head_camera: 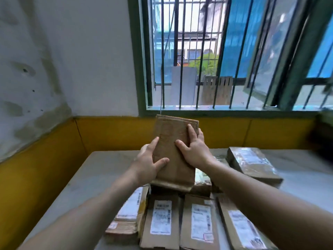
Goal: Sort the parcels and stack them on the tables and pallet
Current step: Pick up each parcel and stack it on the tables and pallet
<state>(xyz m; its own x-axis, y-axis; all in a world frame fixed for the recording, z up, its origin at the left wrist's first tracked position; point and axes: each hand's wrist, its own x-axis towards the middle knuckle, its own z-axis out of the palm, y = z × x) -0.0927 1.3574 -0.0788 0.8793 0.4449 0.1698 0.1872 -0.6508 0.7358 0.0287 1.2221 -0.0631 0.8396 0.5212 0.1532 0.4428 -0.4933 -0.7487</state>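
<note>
Left hand [150,162] and right hand [193,150] grip brown parcel [173,152] upright, fingers curled round edges, likely checking it before stacking; labelled parcels [180,221] below on tabletop [86,177].

Print on the labels [161,216] too blurred to read, front row of parcels [198,222] cut off by the bottom edge, fingers of the left hand [148,164] hidden behind the held parcel [173,159], dark object [322,141] at right smeared beyond telling

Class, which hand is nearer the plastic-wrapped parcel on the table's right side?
Right. The right hand, on the held parcel, is left of the plastic-wrapped parcel; the left hand is farther left.
</note>
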